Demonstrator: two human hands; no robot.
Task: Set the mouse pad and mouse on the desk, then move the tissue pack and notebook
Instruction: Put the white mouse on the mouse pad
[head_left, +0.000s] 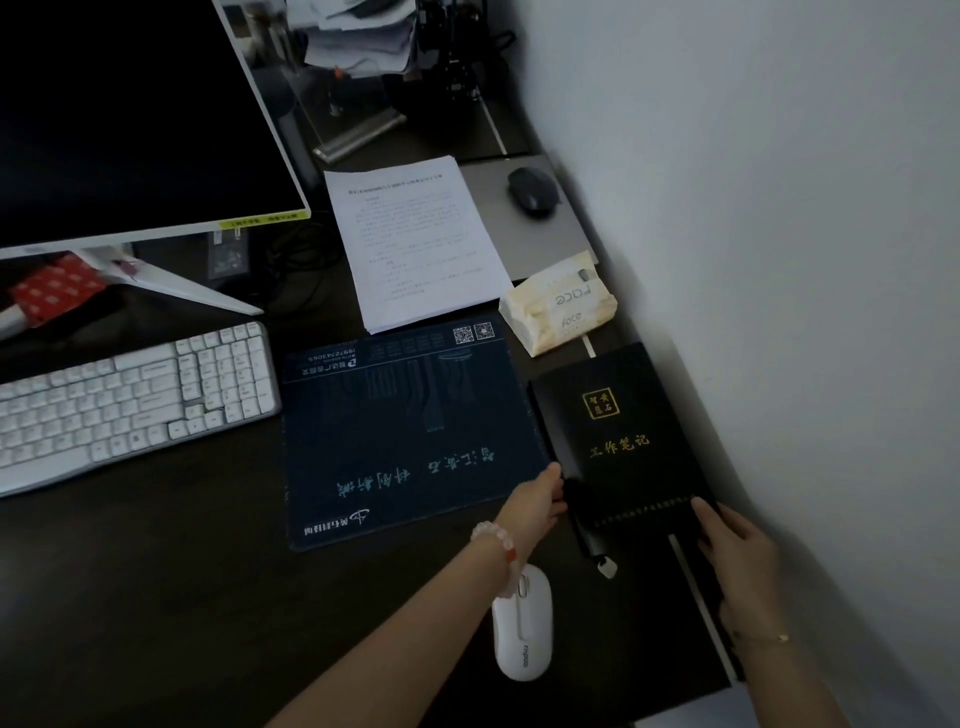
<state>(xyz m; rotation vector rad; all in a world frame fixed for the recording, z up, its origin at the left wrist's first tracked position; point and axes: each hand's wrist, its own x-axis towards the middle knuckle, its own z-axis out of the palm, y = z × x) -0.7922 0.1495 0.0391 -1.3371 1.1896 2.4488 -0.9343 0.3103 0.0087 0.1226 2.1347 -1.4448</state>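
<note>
Hands (537, 496) on notebook (618, 441), tissue pack (558, 304) just beyond.

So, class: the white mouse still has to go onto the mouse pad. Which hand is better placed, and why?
Left hand: the white mouse lies beside its wrist, next to the mouse pad. The right hand is across the notebook.

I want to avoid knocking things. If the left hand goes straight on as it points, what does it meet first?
Likely the black notebook: the left hand already touches its near-left edge, fingers pointing up-right across it.
</note>
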